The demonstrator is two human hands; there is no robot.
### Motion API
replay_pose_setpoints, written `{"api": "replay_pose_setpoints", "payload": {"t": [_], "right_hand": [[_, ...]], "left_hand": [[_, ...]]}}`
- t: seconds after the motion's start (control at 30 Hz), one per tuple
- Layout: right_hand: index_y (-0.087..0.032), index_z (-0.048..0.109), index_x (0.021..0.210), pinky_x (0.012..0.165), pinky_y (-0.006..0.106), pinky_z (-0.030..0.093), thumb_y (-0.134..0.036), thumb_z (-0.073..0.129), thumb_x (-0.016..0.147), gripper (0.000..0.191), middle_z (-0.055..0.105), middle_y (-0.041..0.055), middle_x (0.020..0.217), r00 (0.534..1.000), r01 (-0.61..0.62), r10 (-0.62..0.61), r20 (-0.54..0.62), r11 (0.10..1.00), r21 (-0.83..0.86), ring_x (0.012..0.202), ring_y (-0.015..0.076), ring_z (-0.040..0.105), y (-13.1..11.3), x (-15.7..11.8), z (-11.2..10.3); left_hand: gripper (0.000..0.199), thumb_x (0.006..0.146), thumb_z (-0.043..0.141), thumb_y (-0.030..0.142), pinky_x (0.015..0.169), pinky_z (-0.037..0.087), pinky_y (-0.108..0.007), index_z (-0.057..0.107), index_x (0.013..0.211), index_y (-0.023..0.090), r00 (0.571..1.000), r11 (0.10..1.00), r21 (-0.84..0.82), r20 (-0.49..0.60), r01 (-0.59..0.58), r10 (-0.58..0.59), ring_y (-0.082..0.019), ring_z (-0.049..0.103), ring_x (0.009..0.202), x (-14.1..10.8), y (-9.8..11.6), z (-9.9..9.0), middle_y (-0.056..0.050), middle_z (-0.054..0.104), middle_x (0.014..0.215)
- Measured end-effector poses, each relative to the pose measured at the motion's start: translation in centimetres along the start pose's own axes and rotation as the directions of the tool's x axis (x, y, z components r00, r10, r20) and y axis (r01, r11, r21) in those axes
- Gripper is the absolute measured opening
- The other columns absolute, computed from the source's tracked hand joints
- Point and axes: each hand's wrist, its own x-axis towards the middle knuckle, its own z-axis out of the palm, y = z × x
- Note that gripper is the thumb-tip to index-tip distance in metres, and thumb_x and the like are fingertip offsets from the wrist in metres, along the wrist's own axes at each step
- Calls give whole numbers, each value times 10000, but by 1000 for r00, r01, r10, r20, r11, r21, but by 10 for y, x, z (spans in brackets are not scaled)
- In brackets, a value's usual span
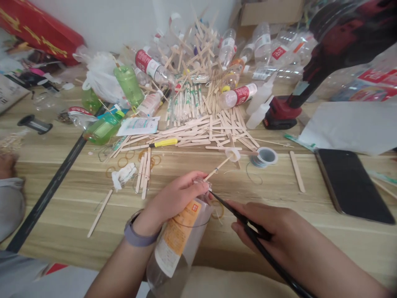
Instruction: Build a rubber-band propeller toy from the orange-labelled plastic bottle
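Note:
My left hand is closed around the neck of a clear plastic bottle with an orange and white label. The bottle stands tilted near the table's front edge. From its mouth a thin wooden stick sticks out, with a white ring-shaped cap at its far end. In my right hand is a black, narrow-tipped tool, its point at the bottle neck beside my left fingers. A long black part of it runs down to the lower right; its exact kind is unclear. A thin dark line crosses the bottle.
Wooden craft sticks lie heaped behind my hands, with a yellow utility knife. A wire spool and a phone are to the right. A red and black power tool stands farther back. Another person's arm rests at left.

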Motion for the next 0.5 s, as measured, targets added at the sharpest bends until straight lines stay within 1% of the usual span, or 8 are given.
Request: {"api": "replay_pose_setpoints", "payload": {"t": [0.07, 0.13, 0.2, 0.27, 0.33, 0.37, 0.43, 0.5], "right_hand": [[-270, 682, 1145, 541, 245, 575, -173, 518, 867, 338, 744, 6, 720, 1000, -13, 14, 11, 1000, -15, 621, 185, 717, 0, 1, -1], [-273, 685, 1130, 539, 253, 567, -174, 513, 874, 324, 744, 13, 741, 999, -45, 45, 20, 999, -8, 620, 186, 711, 1, 0, 3], [-274, 665, 1156, 563, 252, 562, -173, 506, 882, 332, 745, 23, 803, 997, -79, 79, 14, 997, 13, 664, 183, 712, 2, -3, 10], [-263, 632, 1205, 583, 249, 557, -181, 494, 893, 351, 734, 32, 843, 994, -112, 112, -5, 993, 22, 698, 178, 712, 4, -7, 19], [-240, 606, 1241, 587, 247, 551, -197, 475, 905, 362, 713, 39, 841, 991, -127, 127, -39, 992, 23, 695, 171, 709, 5, -9, 29], [-232, 598, 1249, 585, 244, 548, -201, 467, 910, 365, 701, 37, 826, 990, -128, 129, -55, 991, 24, 685, 166, 706, 5, -9, 33], [-225, 583, 1264, 589, 233, 545, -202, 462, 915, 370, 682, 29, 804, 988, -117, 119, -95, 993, 33, 684, 157, 703, 5, -9, 39], [-224, 572, 1271, 600, 221, 545, -196, 462, 918, 370, 678, 24, 809, 985, -100, 105, -138, 994, 43, 697, 148, 705, 5, -6, 42]], "left_hand": [[228, 837, 571, 343, 795, 467, -286, 679, 978, 201, 999, 999, 39, -53, 15, -13, -194, 656, 855, -1, 1, 1, -14, 719, 865], [244, 838, 549, 308, 826, 464, -284, 685, 1013, 207, 994, 999, 36, -106, 13, -9, -205, 656, 917, -3, 3, 2, -11, 729, 929], [286, 831, 547, 293, 864, 456, -283, 685, 1067, 208, 992, 1000, 18, -126, 2, 0, -216, 643, 998, -6, 5, 1, -11, 727, 1033], [345, 831, 563, 325, 899, 449, -294, 663, 1141, 211, 991, 999, 29, -130, 14, -10, -227, 632, 1044, -8, 8, 0, -16, 716, 1097], [384, 834, 573, 371, 922, 444, -313, 642, 1181, 222, 989, 997, 70, -142, 37, -27, -232, 635, 1044, -8, 10, 0, -18, 719, 1087], [374, 831, 573, 383, 925, 445, -320, 648, 1161, 224, 989, 995, 93, -144, 42, -29, -232, 641, 1033, -8, 11, -1, -18, 724, 1063], [316, 816, 570, 379, 915, 455, -328, 672, 1068, 217, 991, 994, 104, -134, 41, -27, -230, 656, 998, -6, 10, 0, -17, 735, 991], [270, 788, 570, 356, 892, 471, -333, 667, 990, 204, 991, 997, 65, -129, 43, -34, -228, 672, 954, -2, 9, 1, -17, 742, 923]]}}
